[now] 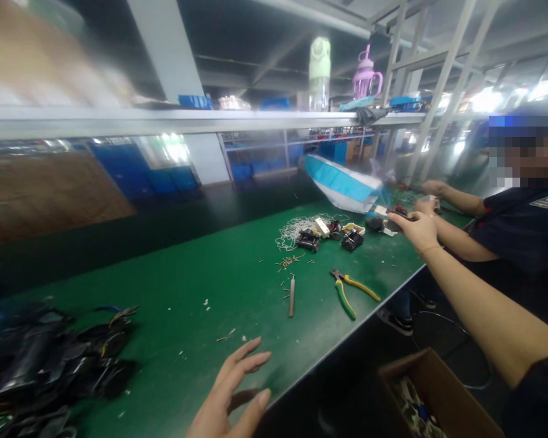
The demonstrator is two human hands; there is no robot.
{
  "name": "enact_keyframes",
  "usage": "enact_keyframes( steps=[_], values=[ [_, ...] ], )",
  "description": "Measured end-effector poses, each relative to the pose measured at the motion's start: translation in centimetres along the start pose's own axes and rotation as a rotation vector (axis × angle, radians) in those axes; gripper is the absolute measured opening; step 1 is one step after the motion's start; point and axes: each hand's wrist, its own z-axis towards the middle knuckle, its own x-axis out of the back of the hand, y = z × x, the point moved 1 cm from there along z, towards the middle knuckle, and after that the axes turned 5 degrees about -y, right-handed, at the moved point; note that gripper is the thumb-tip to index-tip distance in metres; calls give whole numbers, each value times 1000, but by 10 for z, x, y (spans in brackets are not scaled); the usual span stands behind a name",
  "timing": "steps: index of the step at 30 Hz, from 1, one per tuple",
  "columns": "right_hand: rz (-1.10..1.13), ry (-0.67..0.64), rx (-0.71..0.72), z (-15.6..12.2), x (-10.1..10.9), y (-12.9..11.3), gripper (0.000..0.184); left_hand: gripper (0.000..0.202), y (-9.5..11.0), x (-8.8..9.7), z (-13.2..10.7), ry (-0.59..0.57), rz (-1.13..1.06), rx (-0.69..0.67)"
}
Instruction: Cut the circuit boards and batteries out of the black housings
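Note:
My left hand (231, 392) hovers open, fingers spread, over the near edge of the green table (187, 286), holding nothing. My right hand (418, 231) is stretched far out to the right, its fingers closed together on a small black part (391, 226). More small black parts (308, 239) lie just left of it beside a tangle of white string (296, 224). A co-worker's hands (432, 198) work right behind my right hand.
Green-and-yellow pliers (352, 291), a thin metal tool (292, 296) and scattered brass pins (290, 261) lie mid-table. A heap of black parts (50, 365) sits at the near left, a blue-and-white bag (342, 182) at the back. A cardboard box (432, 395) stands below the table edge.

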Motion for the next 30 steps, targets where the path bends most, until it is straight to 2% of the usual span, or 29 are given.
enact_keyframes(
  steps=[3, 7, 12, 14, 16, 18, 20, 25, 27, 30],
  values=[
    [192, -72, 126, -20, 20, -46, 49, 35, -3, 2, -2, 7, -46, 0],
    [369, -341, 339, -84, 32, -113, 40, 46, -5, 7, -1, -50, -217, 55],
    [460, -808, 538, -196, 15, -174, 43, 95, 0, 19, -4, -14, -697, 117],
    [480, -954, 654, -238, 5, -191, 44, 102, -2, 22, -7, 19, -851, 112],
    [483, -1029, 766, -271, 0, -204, 44, 97, -10, 24, -8, 75, -876, 127],
    [472, -1021, 854, -292, -3, -212, 41, 83, -20, 29, -9, 135, -797, 110],
    [452, -945, 924, -302, -4, -215, 38, 69, -28, 37, -10, 209, -633, 30],
    [300, -701, 1061, -301, -16, -205, 39, 63, -31, 65, -21, 564, 69, -171],
    [235, -651, 1102, -299, -22, -197, 35, 63, -28, 74, -28, 625, 228, -192],
    [201, -662, 1123, -298, -25, -188, 36, 63, -28, 80, -36, 653, 332, -148]
  ],
)
